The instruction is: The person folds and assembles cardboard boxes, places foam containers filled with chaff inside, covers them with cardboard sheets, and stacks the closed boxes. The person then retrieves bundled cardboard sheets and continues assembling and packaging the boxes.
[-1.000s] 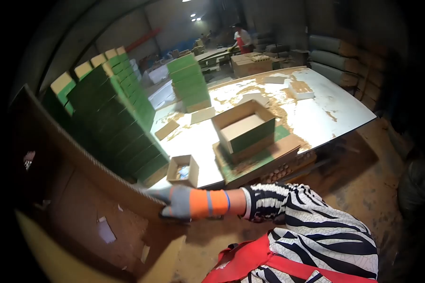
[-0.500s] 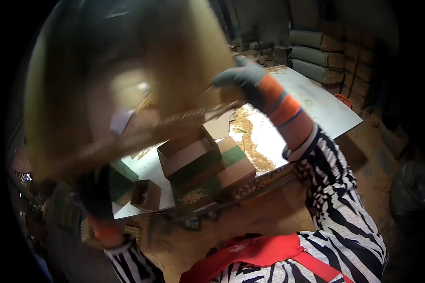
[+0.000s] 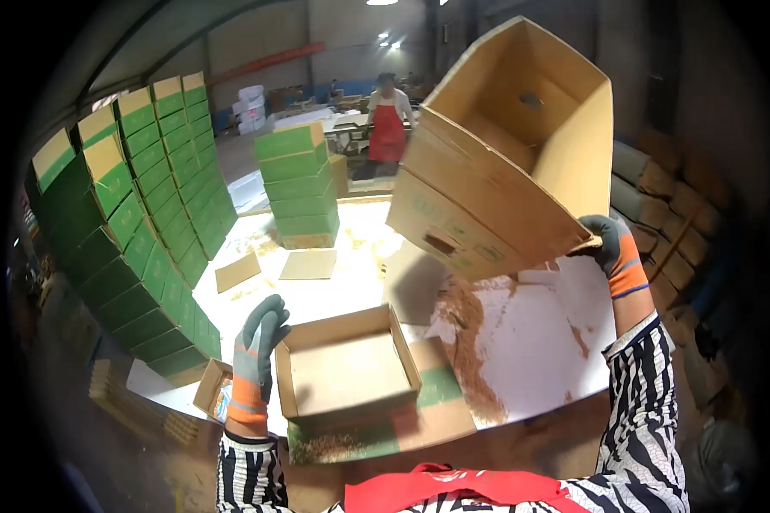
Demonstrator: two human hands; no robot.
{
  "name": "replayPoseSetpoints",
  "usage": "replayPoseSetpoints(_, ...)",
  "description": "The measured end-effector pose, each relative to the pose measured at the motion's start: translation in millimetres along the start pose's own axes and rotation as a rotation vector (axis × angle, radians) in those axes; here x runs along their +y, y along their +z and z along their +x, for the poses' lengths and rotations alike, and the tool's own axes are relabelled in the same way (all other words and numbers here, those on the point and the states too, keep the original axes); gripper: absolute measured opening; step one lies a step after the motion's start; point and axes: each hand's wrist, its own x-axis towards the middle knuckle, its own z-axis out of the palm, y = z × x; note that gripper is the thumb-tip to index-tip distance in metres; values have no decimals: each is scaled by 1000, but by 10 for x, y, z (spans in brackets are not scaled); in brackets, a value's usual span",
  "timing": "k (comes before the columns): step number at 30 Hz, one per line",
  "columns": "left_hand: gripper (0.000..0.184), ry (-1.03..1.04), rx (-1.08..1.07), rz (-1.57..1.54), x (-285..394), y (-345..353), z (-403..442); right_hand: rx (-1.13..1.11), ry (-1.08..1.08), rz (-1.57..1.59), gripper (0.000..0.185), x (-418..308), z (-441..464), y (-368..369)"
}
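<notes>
My right hand, in a grey and orange glove, grips the lower corner of a large cardboard box. That box is tilted in the air, its open side facing me, with a handle hole in one wall. My left hand, gloved alike, holds nothing; its fingers are stretched upward, slightly bent. It is beside the left wall of a shallow open carton, whose bare inside faces up. Beneath this carton lies a flat green and brown cardboard piece. Whether my left hand touches the carton wall, I cannot tell.
Tall stacks of green cartons line the left, and a shorter stack stands at the back of the white table. Sawdust-like crumbs and flat cardboard pieces lie on it. A person in a red apron stands beyond.
The large box has swung from the upper left to the upper right. My left hand has come off it and is down by the shallow carton. The view has turned, showing the green stacks.
</notes>
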Motion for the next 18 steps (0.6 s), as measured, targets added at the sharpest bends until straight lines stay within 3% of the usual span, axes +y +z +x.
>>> replayPoseSetpoints(2,43,-1,65,17,-132,-156,58,-16,39,28,18,256,438,35)
replayPoseSetpoints(3,43,-57,134,45,-313,-125,646,-36,118,37,18,654,1374,271)
replayPoseSetpoints(4,42,-59,192,56,-319,-147,649,-103,124,98,16,799,1658,372)
replayPoseSetpoints(7,46,-77,334,180,-491,-303,608,-538,-243,-357,27,1707,3231,347)
replayPoseSetpoints(9,43,-115,472,246,-607,-428,482,-484,-186,-288,33,1873,4108,905)
replayPoseSetpoints(11,43,-178,511,312,-633,-477,351,-256,77,73,34,1832,4410,1855)
replayPoseSetpoints(12,43,-216,520,343,-644,-486,302,-144,81,244,36,1757,4384,2273)
replayPoseSetpoints(15,46,-267,568,411,-692,-404,201,-545,180,310,44,2181,3955,3146)
replayPoseSetpoints(18,47,-302,576,409,-801,-509,25,-911,354,111,43,2614,2928,3370)
